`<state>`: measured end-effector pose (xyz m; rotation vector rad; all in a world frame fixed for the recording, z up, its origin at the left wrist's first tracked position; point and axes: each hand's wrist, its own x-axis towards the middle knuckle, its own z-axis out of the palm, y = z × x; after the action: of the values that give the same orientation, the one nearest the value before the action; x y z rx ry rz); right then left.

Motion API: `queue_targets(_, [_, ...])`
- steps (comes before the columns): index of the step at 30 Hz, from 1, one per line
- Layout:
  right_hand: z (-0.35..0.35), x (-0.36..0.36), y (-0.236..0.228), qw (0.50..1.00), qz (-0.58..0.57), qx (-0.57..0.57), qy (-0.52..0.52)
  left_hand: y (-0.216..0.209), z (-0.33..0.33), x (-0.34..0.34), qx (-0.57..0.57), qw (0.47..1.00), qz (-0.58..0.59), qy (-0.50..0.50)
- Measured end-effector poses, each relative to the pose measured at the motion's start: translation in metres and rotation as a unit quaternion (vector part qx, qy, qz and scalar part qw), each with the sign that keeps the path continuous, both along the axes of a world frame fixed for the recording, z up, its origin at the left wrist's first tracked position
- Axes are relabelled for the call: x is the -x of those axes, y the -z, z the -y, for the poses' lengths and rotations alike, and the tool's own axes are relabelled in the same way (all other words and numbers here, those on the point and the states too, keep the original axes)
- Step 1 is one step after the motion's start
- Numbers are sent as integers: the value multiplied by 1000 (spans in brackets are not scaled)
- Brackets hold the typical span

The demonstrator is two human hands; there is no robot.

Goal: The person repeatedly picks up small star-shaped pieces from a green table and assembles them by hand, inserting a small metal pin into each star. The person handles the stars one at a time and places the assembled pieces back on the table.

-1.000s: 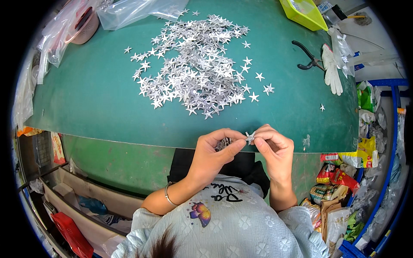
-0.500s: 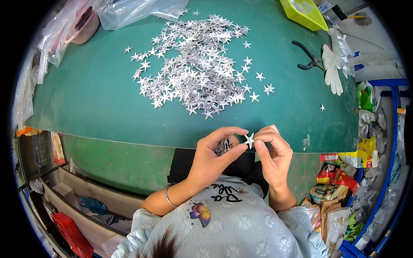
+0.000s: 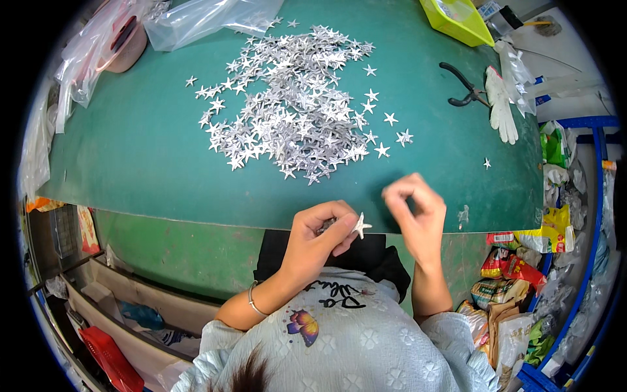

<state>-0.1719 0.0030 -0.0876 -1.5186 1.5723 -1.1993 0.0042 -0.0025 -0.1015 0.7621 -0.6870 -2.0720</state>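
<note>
My left hand [image 3: 312, 238] is closed around several small silvery starfish-shaped metal pieces, mostly hidden by the fingers. One starfish piece [image 3: 361, 226] sticks out at the tip of its thumb, points spread. To the right and apart from it, my right hand [image 3: 418, 212] is raised over the table's front edge. Its fingers are curled and blurred, so I cannot make out whether anything is between them. Beyond both hands, a large loose pile of the same starfish pieces [image 3: 294, 108] lies on the green table [image 3: 130, 157], with strays around it.
At the far right are a yellow-green tray [image 3: 460, 26], dark-handled pliers [image 3: 462, 85] and a white glove [image 3: 501, 108]. A pink basket [image 3: 127, 52] and clear plastic bags [image 3: 202, 23] lie at the far left. Bagged goods [image 3: 513, 268] fill a blue rack [image 3: 599, 196] at right.
My right hand has left the starfish piece and moved up, away from my left hand. The left hand has tightened around its pieces, with one still at the thumb tip.
</note>
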Motion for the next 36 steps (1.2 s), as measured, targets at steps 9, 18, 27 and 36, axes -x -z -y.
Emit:
queue_targets(9, [36,13,25,950,-296,77,68,-6,11,-1,-73,988,-136,18])
queue_targets(18, [6,2,-8,992,-99,82,-1,3,10,10,-43,998,-14,-43])
queue_targets(27, [-7,-6,-22,992,-71,93,-42,-12,13,9,217,959,183,-11])
queue_targets(36, [-18,-4,-8,977,210,-32,-36,-16,6,10,252,941,220,-44])
